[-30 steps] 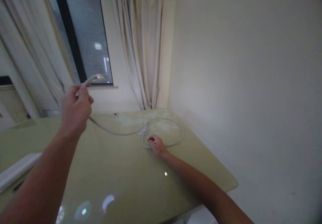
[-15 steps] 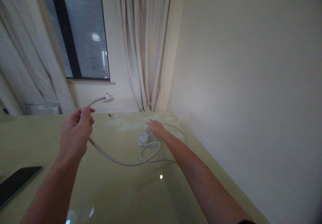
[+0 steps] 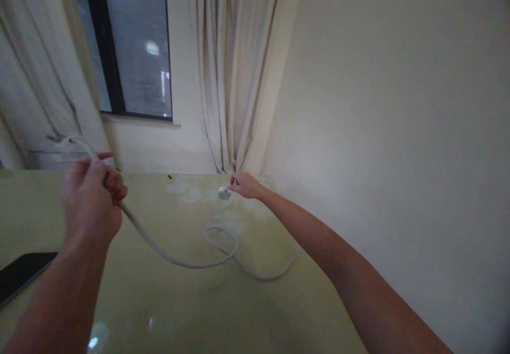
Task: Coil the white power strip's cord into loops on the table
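Observation:
My left hand (image 3: 93, 197) is closed around a white extension cord (image 3: 159, 250), a short way below its plug (image 3: 66, 141). The plug end is raised and smeared by motion, bent over to the left. At the far part of the table, my right hand (image 3: 245, 185) pinches the cord's other end beside the white socket block (image 3: 223, 193). The block hangs just left of my fingertips, seemingly off the table. Between the hands the cord sags and forms a loop on the tabletop; some of it is hidden behind my right forearm.
The glossy pale green table (image 3: 179, 306) reflects light. A dark flat tablet-like object (image 3: 24, 272) lies at the left, partly behind my forearm. A tiny dark piece (image 3: 169, 177) lies near the far edge. A wall (image 3: 378, 131) borders the right; curtains (image 3: 239, 78) hang behind.
My right hand has gone from open fingers to gripping the cord and has lifted the socket block, farther away. My left hand has moved left with the plug end, and the loop has shifted.

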The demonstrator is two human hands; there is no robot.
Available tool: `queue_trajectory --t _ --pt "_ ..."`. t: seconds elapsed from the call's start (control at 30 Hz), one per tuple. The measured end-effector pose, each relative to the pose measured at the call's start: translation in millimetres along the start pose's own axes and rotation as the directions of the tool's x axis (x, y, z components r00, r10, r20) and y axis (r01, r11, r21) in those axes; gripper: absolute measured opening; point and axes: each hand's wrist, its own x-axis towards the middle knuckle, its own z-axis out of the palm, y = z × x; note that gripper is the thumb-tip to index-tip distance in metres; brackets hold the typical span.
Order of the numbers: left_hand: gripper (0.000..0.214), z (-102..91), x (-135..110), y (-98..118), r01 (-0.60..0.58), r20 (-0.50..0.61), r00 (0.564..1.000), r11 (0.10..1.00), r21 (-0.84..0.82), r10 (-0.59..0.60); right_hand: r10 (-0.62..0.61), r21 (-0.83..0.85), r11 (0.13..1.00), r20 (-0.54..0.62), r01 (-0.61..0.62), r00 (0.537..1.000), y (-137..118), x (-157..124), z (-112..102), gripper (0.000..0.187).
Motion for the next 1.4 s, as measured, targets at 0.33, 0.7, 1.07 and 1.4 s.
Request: queue_trajectory --t 0.33,0.7,1.07,1.4 --pt "0.037 51.8 -76.1 6.4 -0.069 0.596 0.802 0.985 0.159 -0.041 0.065 0.945 0.324 -0.068 0.044 0.996 -114.9 -55.0 -30.6 0.038" --pt "0.056 54.6 -93.3 -1.6 0.551 0.595 0.678 0.834 -0.024 -0.431 0.221 0.880 0.346 -0.413 0.325 0.883 -152.2 -80.9 -4.3 0.049" --pt "0.051 59.3 -93.5 -38.8 0.444 0.642 0.685 0.896 0.005 -0.343 0.374 0.889 0.400 -0.380 0.223 0.846 -106.7 -76.0 33.4 0.070" --pt "0.011 53.2 -87.0 -44.1 -0.361 0.576 0.805 0.888 0.285 0.142 0.258 0.424 0.905 -0.589 0.021 0.765 -103.4 -75.1 41.6 0.031"
